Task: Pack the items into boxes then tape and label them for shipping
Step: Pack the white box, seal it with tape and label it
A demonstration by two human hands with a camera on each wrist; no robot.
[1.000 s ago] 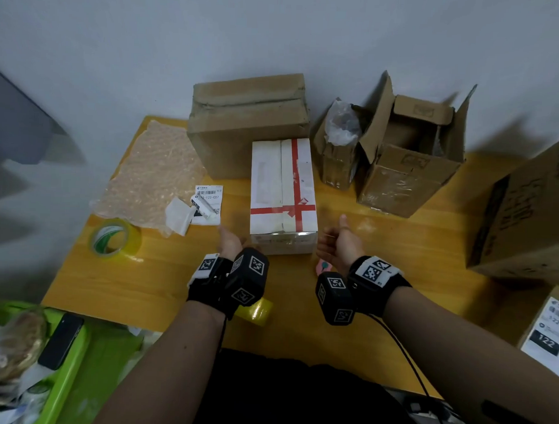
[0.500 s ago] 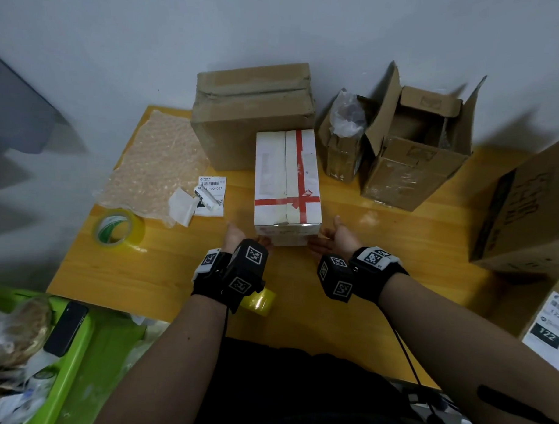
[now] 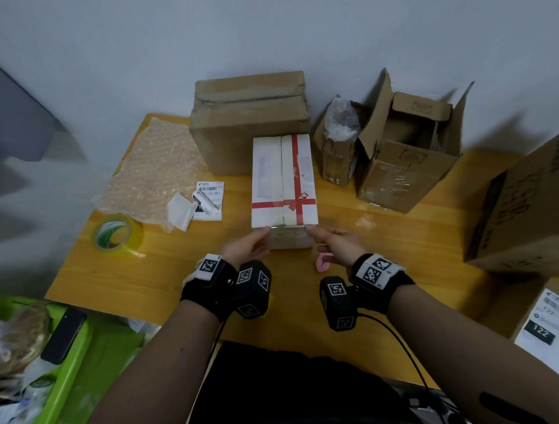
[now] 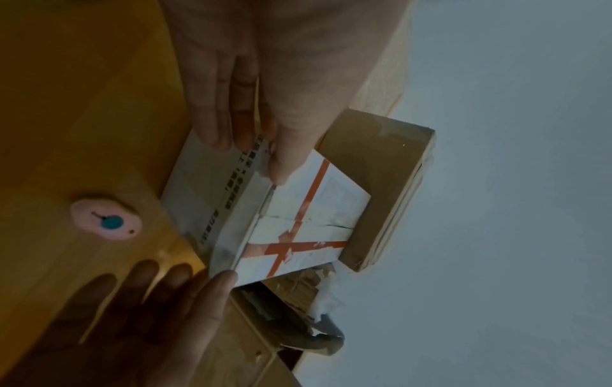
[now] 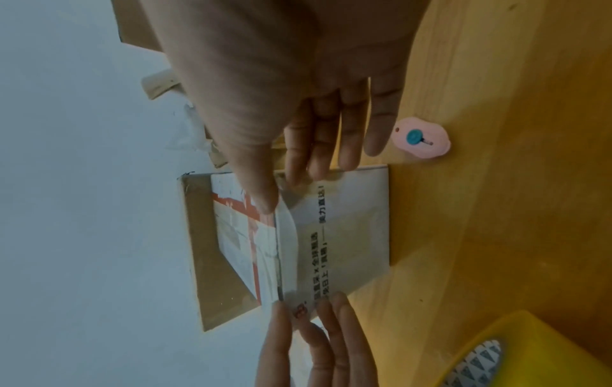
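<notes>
Wooden table (image 3: 397,235) against a pale wall (image 3: 151,42), crowded with cardboard boxes (image 3: 243,121).

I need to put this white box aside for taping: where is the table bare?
Bare wood lies right of the white box, between the pink cutter and the big carton, and along the near edge below the tape roll. The back row is crowded.

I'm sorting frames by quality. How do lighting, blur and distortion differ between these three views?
Head view: evenly lit and sharp on the white box, with wide-angle bending and smear toward the edges. Left wrist view: dim and underexposed, the right hand in deep shadow, the pink cutter soft. Right wrist view: brighter, print on the box legible, the near right hand soft.
</notes>
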